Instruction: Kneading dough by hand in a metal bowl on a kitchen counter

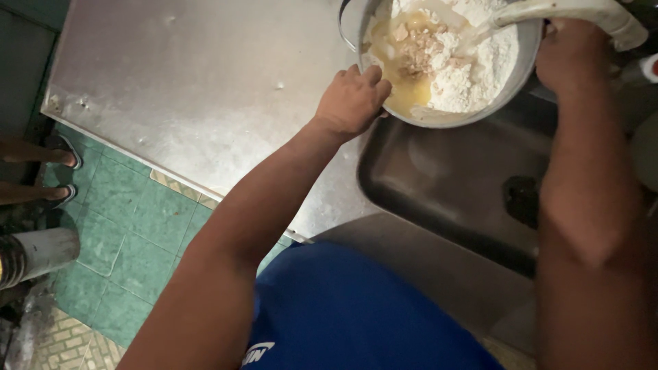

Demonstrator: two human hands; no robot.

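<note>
Looking down from the head camera, the nearest thing is the person's blue shirt [356, 308], right under the view. Both bare arms reach out from it, away from the body.

The left hand [351, 101] sits at the near rim of a big metal bowl [524, 58]. Its fingers are curled over the edge, so the hand is closed on the rim. That seems to keep the bowl from sliding or tipping.

The bowl sits at the edge of a dark metal sink [445, 178], partly over the basin and just beside the flat steel counter [199, 75]. Any spill there would likely fall into the sink and not on the floor.

Inside the bowl is white flour [480, 65], a pool of yellow liquid [404, 85] on the left side, and some pale brown lumps [417, 49] in the middle. They are not mixed together yet.

The right hand [572, 51] is at the far right side of the bowl. A pale, floury tool [582, 12] runs from it down into the flour. The hand looks wrapped around it, but the fingers are hidden, so I cannot tell how tight the hold is.

Far to the left, on the green tiled floor [130, 233], are another person's feet in sandals [65, 154].
</note>
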